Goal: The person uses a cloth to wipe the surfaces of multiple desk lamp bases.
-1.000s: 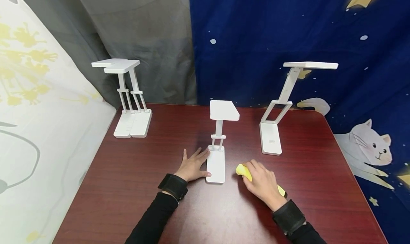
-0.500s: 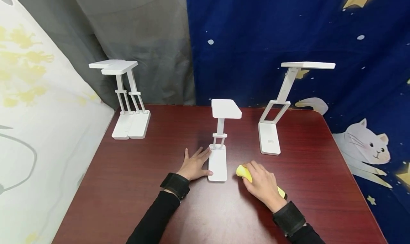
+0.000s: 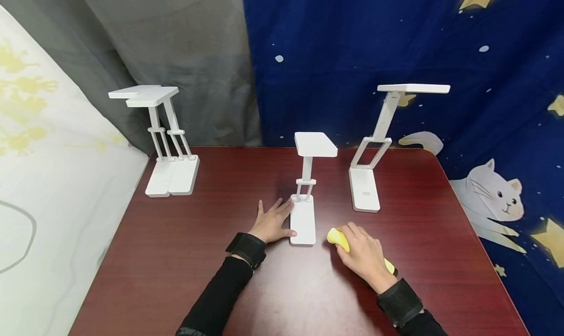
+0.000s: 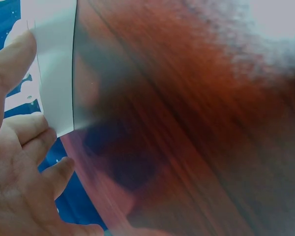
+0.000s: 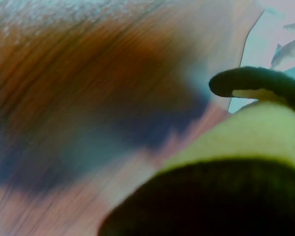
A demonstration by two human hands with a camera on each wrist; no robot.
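In the head view a white desk lamp (image 3: 302,223) stands at the middle of the table, its head raised on a folding arm. My left hand (image 3: 270,224) lies at the left side of its base, fingers spread and straight, with fingertips and thumb right at the edge. The left wrist view shows thumb and fingers beside the white base (image 4: 59,73). To the right of the lamp, my right hand (image 3: 363,253) grips a yellow elongated thing (image 3: 338,239) with a rounded front and a dark rear end; I cannot tell its kind. Most of it is hidden under the palm.
Two more white desk lamps (image 3: 184,175) stand side by side at the back left. Another white lamp (image 3: 364,189) stands at the back right. Grey and blue curtains (image 3: 352,42) hang behind the dark red table (image 3: 211,218), with a white sheet (image 3: 53,204) on the left.
The middle lamp has slid a little right and away, with my left hand moving along beside it. The head view has turned slightly right. My right hand keeps its grip on the yellow thing.
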